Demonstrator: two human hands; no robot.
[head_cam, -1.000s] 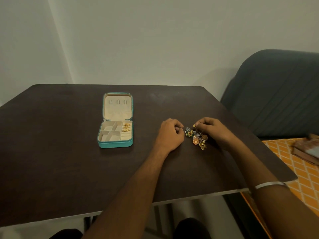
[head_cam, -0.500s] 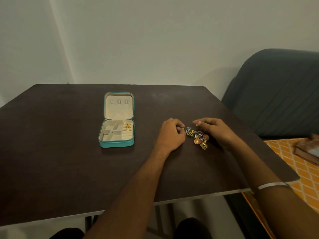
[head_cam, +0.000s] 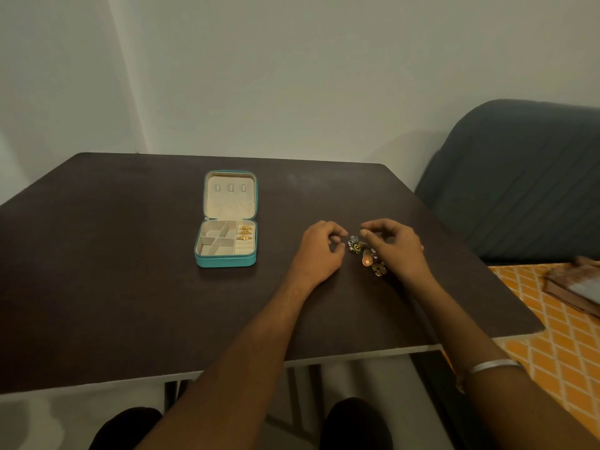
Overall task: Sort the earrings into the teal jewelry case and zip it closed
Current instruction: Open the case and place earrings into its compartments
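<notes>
Earrings (head_cam: 367, 254) lie in a small heap on a dark desk (head_cam: 130, 287), well to the right of the teal jewelry case (head_cam: 226, 233). The case sits open with its lid raised; three gold earrings (head_cam: 245, 232) fill its right-hand slots. The left hand (head_cam: 319, 251) rests just left of the heap, fingers loosely curled, holding nothing. The right hand (head_cam: 397, 246) hovers over the heap's right side; its grip looks narrow, thumb near fingertips, possibly pinching something too small to tell.
</notes>
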